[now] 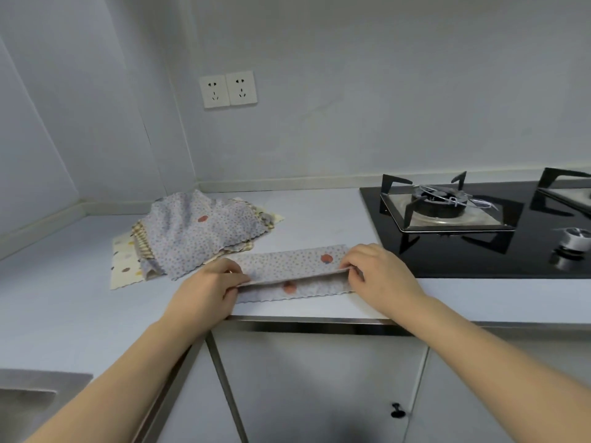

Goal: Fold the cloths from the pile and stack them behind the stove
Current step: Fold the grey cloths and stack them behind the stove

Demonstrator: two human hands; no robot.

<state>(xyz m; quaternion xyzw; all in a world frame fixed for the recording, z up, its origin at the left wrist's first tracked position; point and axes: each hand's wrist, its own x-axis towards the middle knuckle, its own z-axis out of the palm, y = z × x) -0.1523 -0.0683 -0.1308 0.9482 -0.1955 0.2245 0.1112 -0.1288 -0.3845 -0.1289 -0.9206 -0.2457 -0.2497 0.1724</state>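
A pale dotted cloth with red spots lies as a long strip near the counter's front edge, partly folded lengthwise. My left hand pinches its left end and my right hand pinches its right end, lifting the folded edge slightly. Behind and to the left sits the pile of cloths: a similar dotted one crumpled on top, a striped one and a cream spotted one underneath. The black gas stove is on the right of the counter.
The grey counter runs between the pile and the stove, with a narrow strip behind the stove by the wall. Two wall sockets are above. A sink edge shows at lower left. Cabinet doors with a black knob are below.
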